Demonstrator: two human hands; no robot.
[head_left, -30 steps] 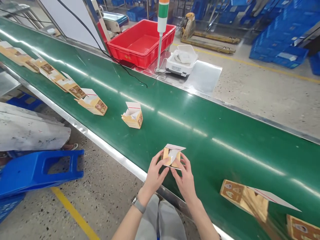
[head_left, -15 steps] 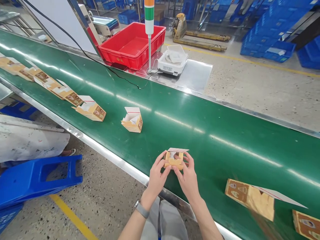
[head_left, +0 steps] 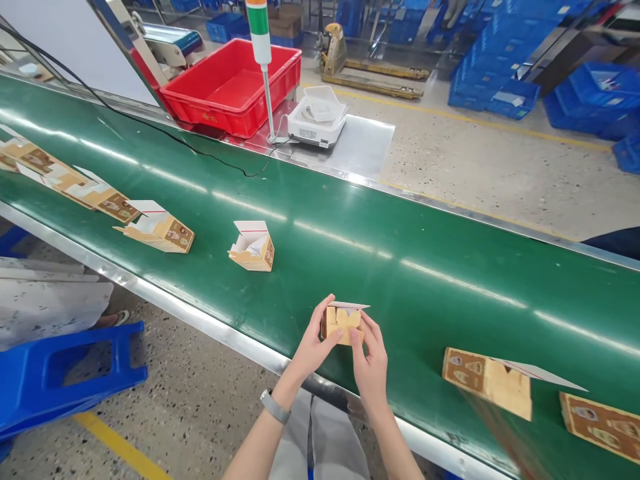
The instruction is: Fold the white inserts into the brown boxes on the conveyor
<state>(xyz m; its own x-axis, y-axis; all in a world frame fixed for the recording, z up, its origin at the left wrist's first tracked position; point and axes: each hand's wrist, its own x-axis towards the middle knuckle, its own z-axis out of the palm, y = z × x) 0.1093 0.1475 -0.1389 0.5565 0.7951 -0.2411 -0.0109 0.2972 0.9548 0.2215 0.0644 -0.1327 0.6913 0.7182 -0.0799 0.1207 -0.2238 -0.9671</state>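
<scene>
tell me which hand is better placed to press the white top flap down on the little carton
Right, probably. The right hand has fingers up at the small carton just under the raised white flap, while the left hand grips its left side, steadying it.

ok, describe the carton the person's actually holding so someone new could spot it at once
Find the green conveyor belt that runs across the picture, then its near edge at the middle. There the left hand and right hand grip a small tan carton with one white flap up. The other cartons lie on the belt untouched.
</scene>
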